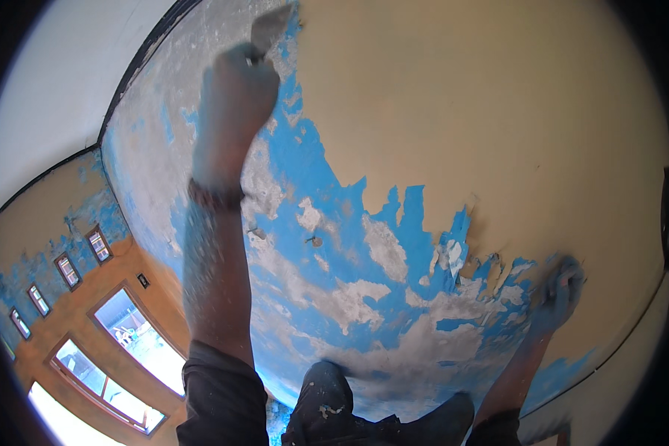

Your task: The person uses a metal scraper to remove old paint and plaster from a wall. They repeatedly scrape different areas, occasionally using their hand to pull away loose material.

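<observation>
So the biggest thing here is the wall, tan paint on the right half, with blue and bare grey plaster showing where the top coat has come off across the middle and left. The ragged edge of the tan paint runs diagonally from the top centre down to the lower right. Off to the left there's a side wall with windows, well away from the hands. The left arm goes straight up the frame, dusty, with a dark band at the wrist, and the left hand is closed in a fist around the handle of a scraper, its blade pressed right at the paint edge near the top. Plenty of untouched tan to the right of it. The right hand is low right, flat-ish against the wall at the peeling edge; too blurry to tell if it grips anything.
</observation>
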`<control>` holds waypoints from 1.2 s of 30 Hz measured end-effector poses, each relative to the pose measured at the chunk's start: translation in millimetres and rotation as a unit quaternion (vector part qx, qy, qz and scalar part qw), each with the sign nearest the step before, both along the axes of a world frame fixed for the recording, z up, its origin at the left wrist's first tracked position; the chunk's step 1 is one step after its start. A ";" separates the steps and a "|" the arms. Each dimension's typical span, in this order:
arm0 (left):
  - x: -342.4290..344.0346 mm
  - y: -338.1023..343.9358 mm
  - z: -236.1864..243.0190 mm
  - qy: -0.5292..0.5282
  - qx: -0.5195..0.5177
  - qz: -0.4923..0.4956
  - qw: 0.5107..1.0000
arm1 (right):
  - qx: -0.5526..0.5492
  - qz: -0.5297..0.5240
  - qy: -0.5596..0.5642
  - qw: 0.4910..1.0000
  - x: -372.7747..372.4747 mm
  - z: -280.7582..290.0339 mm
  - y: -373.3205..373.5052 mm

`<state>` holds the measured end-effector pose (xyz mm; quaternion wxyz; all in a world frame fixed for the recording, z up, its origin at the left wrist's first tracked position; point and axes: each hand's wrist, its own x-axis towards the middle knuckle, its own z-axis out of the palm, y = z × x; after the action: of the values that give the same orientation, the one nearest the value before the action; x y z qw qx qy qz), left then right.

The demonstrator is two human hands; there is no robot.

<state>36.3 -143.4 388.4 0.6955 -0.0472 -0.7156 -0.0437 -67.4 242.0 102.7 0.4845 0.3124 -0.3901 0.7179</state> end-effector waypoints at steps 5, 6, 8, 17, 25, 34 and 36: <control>3.6 -7.2 20.1 -0.012 -0.016 0.020 1.000 | 0.012 0.029 0.009 0.999 -6.0 -2.9 2.3; 10.7 -1.3 35.6 -0.035 0.000 0.014 0.999 | 0.009 0.028 0.009 1.000 -5.2 -2.8 2.2; 10.9 -0.7 42.5 -0.033 -0.012 0.027 0.999 | 0.004 0.024 0.006 1.000 -2.6 -4.5 1.9; 13.1 8.0 59.9 -0.034 0.005 0.047 0.998 | 0.023 0.011 -0.020 0.999 -9.5 -14.5 10.0; -10.1 -2.3 71.8 0.018 -0.061 0.105 0.992 | 0.027 0.046 0.011 0.998 -11.8 -13.8 12.5; -21.0 -2.0 84.9 0.055 -0.098 0.079 0.991 | 0.023 0.040 0.015 0.999 -11.6 -13.1 14.2; -9.1 17.8 107.2 -0.019 0.037 0.045 0.998 | 0.028 0.037 0.008 0.999 -10.7 -12.8 13.9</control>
<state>27.2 -125.6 495.6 0.6843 0.0111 -0.7280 -0.0398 -78.1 255.9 89.9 0.4522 0.3457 -0.3943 0.7215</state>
